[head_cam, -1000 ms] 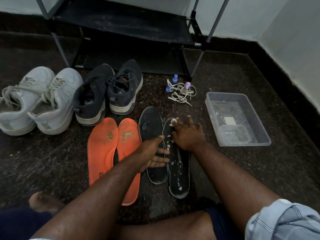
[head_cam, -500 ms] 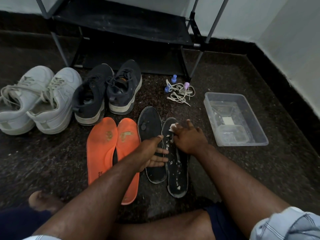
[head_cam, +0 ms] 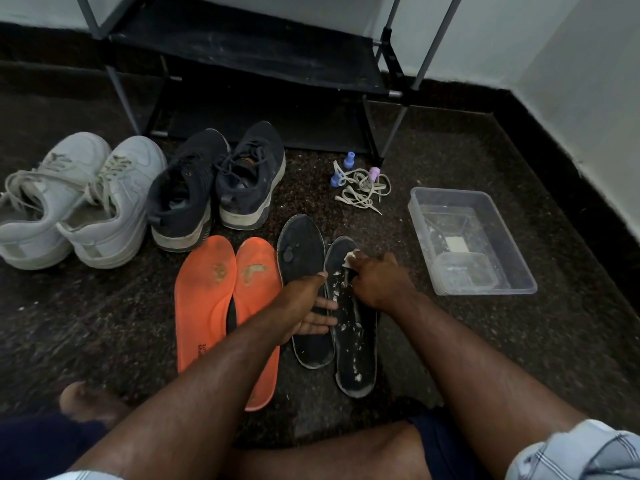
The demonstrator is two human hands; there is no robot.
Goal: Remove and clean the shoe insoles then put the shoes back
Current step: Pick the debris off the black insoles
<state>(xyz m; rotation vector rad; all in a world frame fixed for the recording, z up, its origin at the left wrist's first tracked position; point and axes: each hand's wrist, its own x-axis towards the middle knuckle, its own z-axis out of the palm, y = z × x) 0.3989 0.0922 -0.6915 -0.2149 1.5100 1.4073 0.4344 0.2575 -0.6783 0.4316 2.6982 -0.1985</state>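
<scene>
My right hand [head_cam: 375, 285] is curled around a small white wad [head_cam: 351, 258] (tissue or cloth, I cannot tell which), pressing it onto the toe half of the right black insole [head_cam: 356, 351]. That insole is my landmark: it lies flat on the dark speckled floor [head_cam: 450, 341], dotted with white crumbs along its length, heel end toward me.

My left hand [head_cam: 304, 308] lies open, fingers straight and spread, palm on the left black insole [head_cam: 304, 251], which sits just beside the landmark on its left, their edges touching or nearly so. My fingertips reach toward the landmark's edge; whether they touch it I cannot tell.

Farther left of it lie the two orange insoles [head_cam: 207, 299], side by side with worn pale patches near the toes, my left forearm crossing over the nearer one.

Beyond the landmark and to its left stand the black shoes [head_cam: 214, 188], toes pointing away from me, and left of those the white shoes [head_cam: 79, 202], laces loose.

Straight beyond the landmark is a tangle of pale laces [head_cam: 362, 188] with three little blue and lilac caps among them. To the landmark's right, apart from it, sits a clear plastic tub [head_cam: 512, 216] with a smaller clear container and a white block inside.

Behind everything stands the black shoe rack [head_cam: 242, 46], against the wall.
</scene>
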